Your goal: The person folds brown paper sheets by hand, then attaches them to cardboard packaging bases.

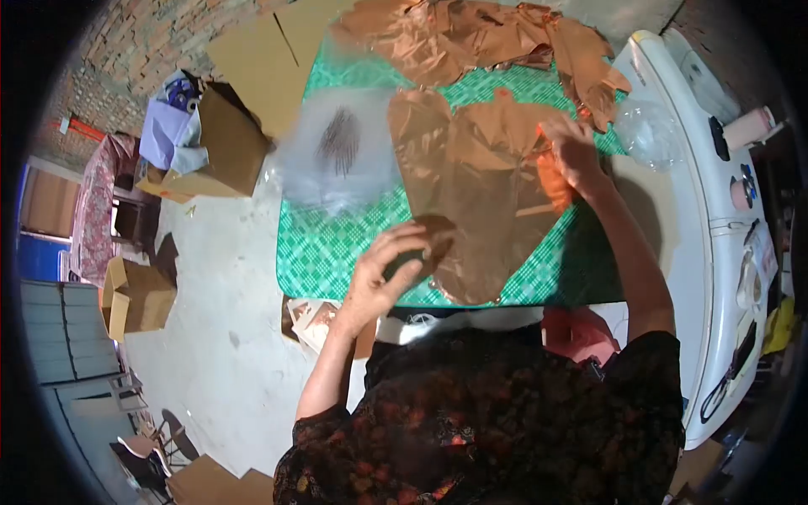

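A flat, shiny copper-coloured foil piece [484, 189], shaped like a deflated foil balloon, lies across the green patterned tablecloth [328, 252]. At its lower left edge is my left hand [387, 273], fingers curved and thumb apart, holding nothing. My right hand [576, 156] is closed at the foil's upper right side, gripping a crumpled bright orange piece [557, 181] that hangs below the fingers. Left of the foil rests a clear plastic bag [307, 168] with a dark scribble-like patch. More copper foil pieces [471, 38] are heaped along the far edge.
A clear plastic bundle [650, 135] sits right of the table, beside a long white appliance [715, 252] carrying thread spools [742, 194]. Cardboard boxes [223, 143] stand on the floor to the left, another box [139, 295] nearer. A red item [581, 332] shows under the table edge.
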Tool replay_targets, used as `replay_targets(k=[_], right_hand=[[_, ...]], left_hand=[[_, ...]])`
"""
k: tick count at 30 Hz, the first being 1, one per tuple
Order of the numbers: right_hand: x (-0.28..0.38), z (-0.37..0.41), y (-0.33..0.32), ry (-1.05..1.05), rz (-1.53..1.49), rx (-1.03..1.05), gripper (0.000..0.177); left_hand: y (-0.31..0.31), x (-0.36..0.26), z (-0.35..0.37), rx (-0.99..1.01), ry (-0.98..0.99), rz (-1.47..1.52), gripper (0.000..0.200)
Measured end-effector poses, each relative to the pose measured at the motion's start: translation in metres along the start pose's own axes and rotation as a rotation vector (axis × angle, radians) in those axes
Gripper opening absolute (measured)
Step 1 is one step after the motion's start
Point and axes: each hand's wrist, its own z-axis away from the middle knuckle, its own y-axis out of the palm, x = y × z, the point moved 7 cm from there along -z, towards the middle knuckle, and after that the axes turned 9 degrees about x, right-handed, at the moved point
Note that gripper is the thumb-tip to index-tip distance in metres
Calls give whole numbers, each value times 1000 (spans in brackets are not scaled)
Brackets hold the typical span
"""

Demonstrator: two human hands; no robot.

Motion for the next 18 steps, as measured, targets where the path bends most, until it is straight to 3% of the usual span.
replay_targets(k=[4,6,10,11,14,18], right_hand=[[0,6,-6,-61,-42,-109,44],[4,4,-11,-28,-40,-96,38],[-15,13,10,-128,-99,-235,49],[-21,15,14,-113,-171,-145,54],[-25,20,4,-169,-193,-204,45],[-39,17,21,-76,-87,-137,60]], left_hand=[[-8,11,11,-119,-95,-101,22],[-6,4,13,-135,-16,-233,22],[6,1,17,-48,-31,-340,29],[10,6,20,-34,-25,-362,34],[15,4,21,-8,-2,-410,37],[17,4,22,9,-11,-415,39]])
